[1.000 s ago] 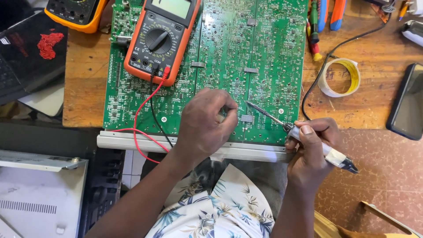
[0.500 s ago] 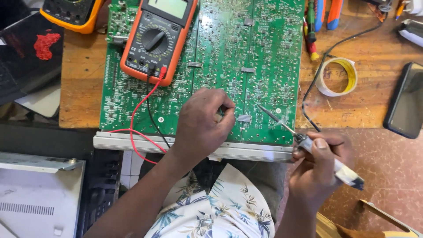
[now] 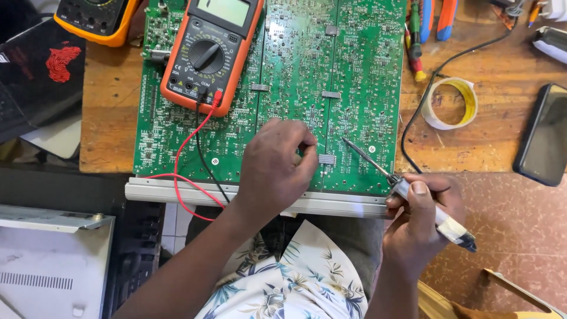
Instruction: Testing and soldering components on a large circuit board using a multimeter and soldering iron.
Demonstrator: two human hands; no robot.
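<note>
We take the green circuit board (image 3: 354, 77) as centre: it lies flat on the wooden bench (image 3: 502, 130), its near edge resting on a pale metal rail (image 3: 177, 192) at the 6 o'clock side, its long axis running from 9 to 3 o'clock. A small grey component (image 3: 326, 159) sits near the board's lower edge, between our two hands.

The soldering iron (image 3: 407, 192) lies to the 4 o'clock side of that component. Its long axis runs from 10 o'clock at the tip (image 3: 345, 140) to 4 o'clock at the taped handle end (image 3: 458, 233), and the tip hangs over the board just to the 1 o'clock side of the component; we cannot tell whether it touches.

Our left hand (image 3: 274, 171) is the nearer one: it rests knuckles-up on the board directly at the component's 9 o'clock, fingers curled and pinched together on something small that stays hidden from us. Our right hand (image 3: 422, 212) sits off the board at 4 o'clock, closed around the iron's handle, thumb pressed along the shaft, wrist entering from 6 o'clock.

Outward, an orange multimeter (image 3: 209, 50) lies on the board at 11 o'clock, its red lead (image 3: 183, 159) and black lead (image 3: 207, 165) trailing toward 6 o'clock. A tape roll (image 3: 466, 103) and a dark phone (image 3: 546, 133) lie at 3 o'clock.
</note>
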